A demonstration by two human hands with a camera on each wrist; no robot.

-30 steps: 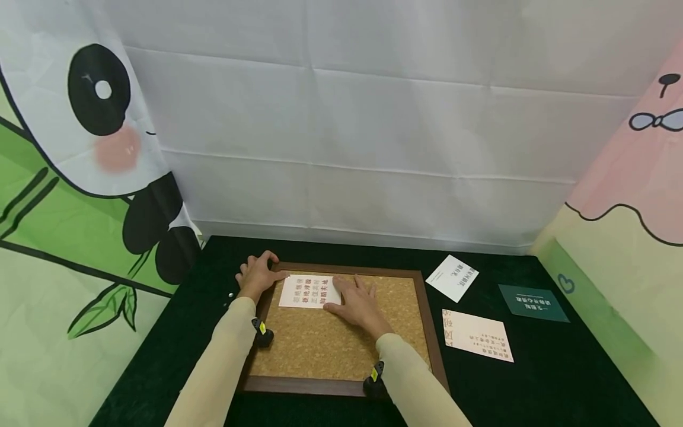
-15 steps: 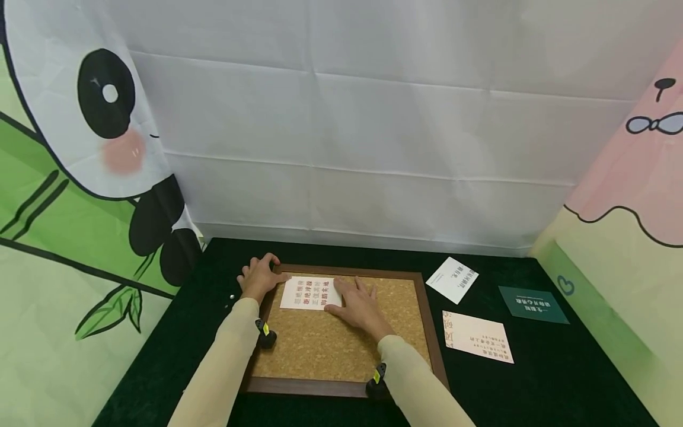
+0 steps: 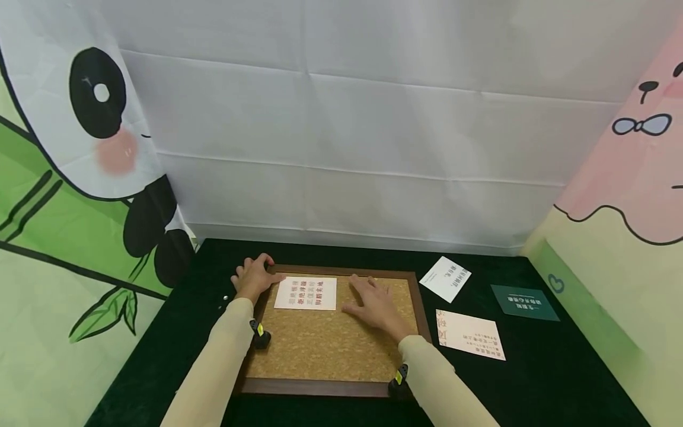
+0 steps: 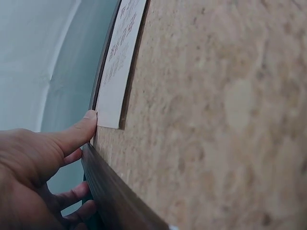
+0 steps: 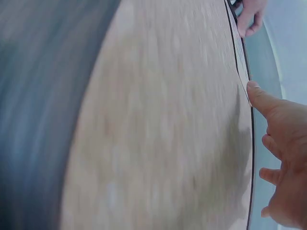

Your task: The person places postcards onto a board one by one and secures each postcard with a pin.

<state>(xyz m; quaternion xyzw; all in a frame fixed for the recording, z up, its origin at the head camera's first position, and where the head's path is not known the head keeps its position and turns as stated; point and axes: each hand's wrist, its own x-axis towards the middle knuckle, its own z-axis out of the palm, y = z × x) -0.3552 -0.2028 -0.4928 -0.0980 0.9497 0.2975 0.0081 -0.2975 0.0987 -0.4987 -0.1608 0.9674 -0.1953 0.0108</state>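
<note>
A cork board (image 3: 325, 350) in a brown wooden frame lies on the dark green table. Near its far left corner sits a white card (image 3: 305, 293) with rows of red and grey characters. My left hand (image 3: 253, 277) grips the frame at that corner, its fingers outside the edge. In the left wrist view, the thumb (image 4: 84, 128) reaches over the frame to the corner of the card (image 4: 115, 96). My right hand (image 3: 377, 303) is spread over the cork, just right of the card and apart from it, holding nothing.
To the right of the board lie a white card (image 3: 445, 279), a cream card with orange print (image 3: 469, 334) and a dark green card (image 3: 525, 302). Small white pieces (image 3: 225, 298) are beside my left wrist. A white cloth (image 3: 373, 207) hangs behind the table.
My right hand has let go of the white card's right edge and moved right. My left hand stays at the frame corner, and the card keeps its place on the cork.
</note>
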